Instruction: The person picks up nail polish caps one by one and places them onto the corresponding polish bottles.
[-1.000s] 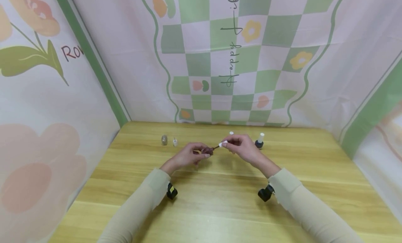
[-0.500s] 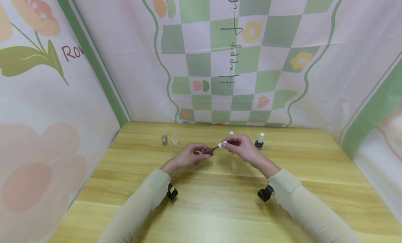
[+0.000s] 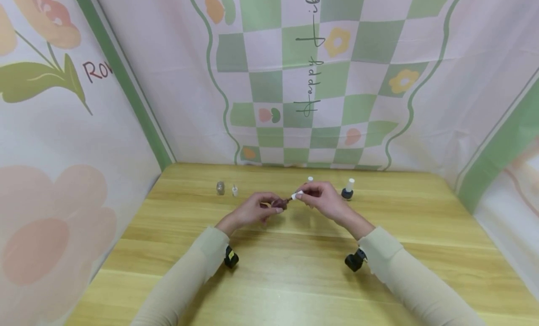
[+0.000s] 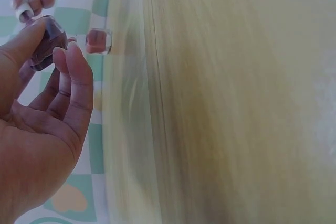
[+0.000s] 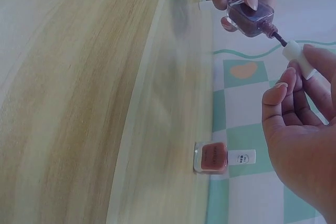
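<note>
While my left hand (image 3: pixel 256 208) pinches the dark plum bottle (image 5: pixel 244 22) between thumb and fingers, my right hand (image 3: pixel 323 199) holds its white cap (image 5: pixel 299 59) in a pinch of its own, so both grips are clamped on something. I have the bottle up off the table (image 3: pixel 269 284), tilted so that its neck (image 5: pixel 268 28) points right toward the cap. Between the two runs the dark brush stem (image 5: pixel 280 39), its lower end inside the neck and a short length bare below the cap, which stands apart from the rim. I judge the step in hand to be working the brush at the bottle's mouth; whether it is on its way in or out, I cannot tell. Either way, the next move seems to call for a steady left grip and a straight pull or push along the neck's slant, lest the bristles smear the rim. Beyond my right hand, on the far part of the table, stands a pinkish-red bottle (image 5: pixel 212 157), capped, with a capped blue-black bottle (image 3: pixel 347 193) to its right. Over on the far left are a silvery bottle (image 3: pixel 220 188) with no cap on it and, just right of it, a small brush cap (image 3: pixel 235 191), brush upward. Behind everything hangs the checked cloth (image 3: pixel 299 83).
</note>
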The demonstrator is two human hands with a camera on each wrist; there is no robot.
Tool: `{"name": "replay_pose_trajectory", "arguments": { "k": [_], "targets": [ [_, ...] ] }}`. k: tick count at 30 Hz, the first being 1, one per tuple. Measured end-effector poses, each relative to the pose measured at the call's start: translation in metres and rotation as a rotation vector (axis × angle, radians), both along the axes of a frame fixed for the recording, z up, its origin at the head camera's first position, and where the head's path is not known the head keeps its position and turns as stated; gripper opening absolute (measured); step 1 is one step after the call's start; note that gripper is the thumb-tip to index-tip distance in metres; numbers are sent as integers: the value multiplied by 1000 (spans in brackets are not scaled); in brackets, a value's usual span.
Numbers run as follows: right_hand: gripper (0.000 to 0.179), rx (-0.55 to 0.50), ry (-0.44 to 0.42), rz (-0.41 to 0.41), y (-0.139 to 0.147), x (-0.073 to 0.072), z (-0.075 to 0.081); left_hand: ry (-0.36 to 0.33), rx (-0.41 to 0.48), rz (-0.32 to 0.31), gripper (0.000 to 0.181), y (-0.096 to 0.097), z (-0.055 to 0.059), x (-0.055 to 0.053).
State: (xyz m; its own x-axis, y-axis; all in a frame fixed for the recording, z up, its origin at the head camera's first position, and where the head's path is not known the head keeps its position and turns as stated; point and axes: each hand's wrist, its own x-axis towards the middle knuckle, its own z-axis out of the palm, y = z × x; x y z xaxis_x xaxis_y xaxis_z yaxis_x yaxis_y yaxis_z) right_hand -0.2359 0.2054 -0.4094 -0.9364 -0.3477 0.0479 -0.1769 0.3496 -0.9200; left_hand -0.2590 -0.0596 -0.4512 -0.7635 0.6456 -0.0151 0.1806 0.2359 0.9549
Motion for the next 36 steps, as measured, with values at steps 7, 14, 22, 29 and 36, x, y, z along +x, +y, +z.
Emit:
{"name": "replay_pose_trajectory", "arguments": {
  "k": [7,14,22,29,36],
  "targets": [
    [22,26,-18,6,-4,2,3,0,-1,5,25,1,-1,0],
    [24,14,3,4,0,0,-4,-12,5,11,26,2,0,3],
    [25,11,2,9,0,-2,-6,-4,-4,13,25,3,3,3],
    [24,4,18,20,-1,-1,-6,-6,-7,17,25,3,3,4],
    [25,16,14,25,-2,-1,-5,-13,-14,6,25,3,3,3]
  ]
}}
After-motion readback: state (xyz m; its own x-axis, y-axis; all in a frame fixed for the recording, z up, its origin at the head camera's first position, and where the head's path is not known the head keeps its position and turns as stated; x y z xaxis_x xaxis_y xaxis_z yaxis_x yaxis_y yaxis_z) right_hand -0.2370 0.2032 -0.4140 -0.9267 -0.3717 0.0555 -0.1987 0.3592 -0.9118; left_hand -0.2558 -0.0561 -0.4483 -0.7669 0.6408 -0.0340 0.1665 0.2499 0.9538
